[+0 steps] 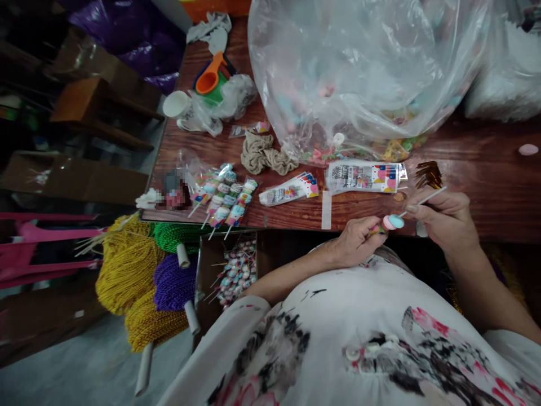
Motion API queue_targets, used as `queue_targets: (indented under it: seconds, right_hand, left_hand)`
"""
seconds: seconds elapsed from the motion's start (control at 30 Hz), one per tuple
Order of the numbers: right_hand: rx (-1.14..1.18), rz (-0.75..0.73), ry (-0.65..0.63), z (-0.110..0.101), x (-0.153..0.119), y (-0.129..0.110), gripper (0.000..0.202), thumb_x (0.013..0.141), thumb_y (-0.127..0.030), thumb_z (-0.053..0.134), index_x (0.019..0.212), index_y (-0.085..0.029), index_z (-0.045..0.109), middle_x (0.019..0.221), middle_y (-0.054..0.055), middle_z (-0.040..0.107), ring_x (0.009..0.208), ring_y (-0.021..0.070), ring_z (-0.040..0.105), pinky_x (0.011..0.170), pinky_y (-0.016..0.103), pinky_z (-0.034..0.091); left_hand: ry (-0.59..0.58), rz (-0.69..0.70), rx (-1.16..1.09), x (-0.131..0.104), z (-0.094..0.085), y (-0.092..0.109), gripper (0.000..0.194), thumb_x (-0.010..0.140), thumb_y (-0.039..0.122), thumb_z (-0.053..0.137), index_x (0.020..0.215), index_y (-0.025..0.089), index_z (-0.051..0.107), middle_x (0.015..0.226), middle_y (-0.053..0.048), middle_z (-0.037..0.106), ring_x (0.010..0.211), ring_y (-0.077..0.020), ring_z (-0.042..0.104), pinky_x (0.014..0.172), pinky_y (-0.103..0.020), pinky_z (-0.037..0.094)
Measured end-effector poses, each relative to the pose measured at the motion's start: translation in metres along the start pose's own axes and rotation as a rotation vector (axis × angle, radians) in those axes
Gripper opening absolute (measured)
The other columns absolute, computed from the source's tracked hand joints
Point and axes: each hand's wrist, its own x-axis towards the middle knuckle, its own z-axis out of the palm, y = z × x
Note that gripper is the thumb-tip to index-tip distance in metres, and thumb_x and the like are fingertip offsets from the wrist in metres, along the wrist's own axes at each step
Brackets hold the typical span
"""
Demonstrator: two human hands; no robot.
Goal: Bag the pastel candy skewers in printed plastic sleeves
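Near the table's front edge, my left hand [358, 239] is closed around a short stack of round candies [387, 223]. Pink and pale blue pieces show at its right end; my fingers cover the rest. My right hand [450, 220] pinches a thin white stick [431, 195] between thumb and fingers. The stick's lower end meets the blue end piece; I cannot tell how deep it goes. Just beyond my hands lie printed clear wrappers [363, 176] and a bunch of gold twist ties [428, 173].
A large clear bag [363, 67] of candies fills the back of the table. Wrapped candy skewers [230, 197] lie at left, beside a beige cloth [264, 155]. Below the edge stands a box of candy skewers [239, 270], next to yellow rope bundles [127, 265].
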Motion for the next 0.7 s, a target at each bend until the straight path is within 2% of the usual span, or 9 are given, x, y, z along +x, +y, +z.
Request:
queue_targets:
  seconds: [0.07,0.13,0.2,0.27,0.33,0.53,0.7]
  right_hand:
    - [0.019,0.005,0.016,-0.001,0.000,-0.001,0.002,0.081,-0.027,0.073,0.081,-0.028,0.075,0.070,-0.002,0.065,0.060,0.0132,0.054,0.054,0.030,0.039]
    - [0.038,-0.018,0.016,-0.003,0.001,-0.006,0.004,0.080,-0.026,0.073,0.083,-0.028,0.075,0.070,-0.002,0.065,0.060,0.0133,0.054,0.052,0.029,0.038]
    - [0.043,-0.058,-0.037,-0.006,0.003,-0.013,0.005,0.081,-0.025,0.072,0.084,-0.028,0.076,0.070,-0.001,0.066,0.061,0.0144,0.056,0.053,0.030,0.039]
    - [0.033,-0.105,-0.109,-0.009,0.004,-0.021,0.006,0.082,-0.025,0.071,0.083,-0.028,0.076,0.071,0.000,0.067,0.064,0.0162,0.059,0.056,0.032,0.042]
    - [0.015,-0.140,-0.156,-0.012,0.004,-0.026,0.007,0.082,-0.024,0.070,0.083,-0.028,0.077,0.072,0.000,0.068,0.066,0.0175,0.060,0.060,0.034,0.045]
    - [0.004,-0.188,-0.197,-0.016,0.004,-0.027,0.014,0.084,-0.021,0.067,0.085,-0.030,0.078,0.071,0.001,0.068,0.065,0.0186,0.061,0.056,0.034,0.044]
    - [-0.049,-0.162,-0.151,-0.012,0.001,-0.030,0.015,0.084,-0.020,0.068,0.086,-0.031,0.078,0.075,0.001,0.070,0.068,0.0183,0.062,0.057,0.034,0.045]
  left_hand:
    - [0.016,0.001,-0.007,0.000,-0.001,-0.002,0.022,0.086,0.032,0.058,0.100,0.016,0.060,0.075,0.002,0.054,0.067,-0.0099,0.046,0.065,-0.023,0.039]
    - [0.034,-0.025,-0.027,0.002,-0.004,-0.001,0.044,0.079,0.037,0.069,0.116,0.016,0.058,0.082,0.000,0.059,0.070,-0.0109,0.050,0.066,-0.023,0.041]
    - [0.001,-0.065,-0.053,0.006,-0.008,0.000,0.049,0.073,0.043,0.076,0.112,0.016,0.062,0.083,-0.001,0.061,0.071,-0.0114,0.053,0.066,-0.022,0.042]
    - [-0.077,-0.094,-0.067,0.008,-0.011,0.001,0.040,0.073,0.048,0.077,0.093,0.014,0.067,0.078,0.000,0.060,0.068,-0.0103,0.051,0.063,-0.021,0.041]
    - [-0.114,-0.098,-0.066,0.009,-0.011,-0.001,0.038,0.073,0.050,0.076,0.082,0.014,0.066,0.072,0.002,0.058,0.065,-0.0090,0.049,0.061,-0.021,0.040]
    - [0.075,0.093,0.033,0.009,-0.002,-0.009,0.043,0.074,0.049,0.077,0.094,0.013,0.064,0.077,0.000,0.063,0.067,-0.0102,0.054,0.065,-0.022,0.043]
    - [0.079,0.165,0.055,0.012,-0.002,-0.009,0.046,0.075,0.053,0.075,0.096,0.013,0.065,0.079,-0.002,0.066,0.070,-0.0118,0.058,0.069,-0.024,0.046]
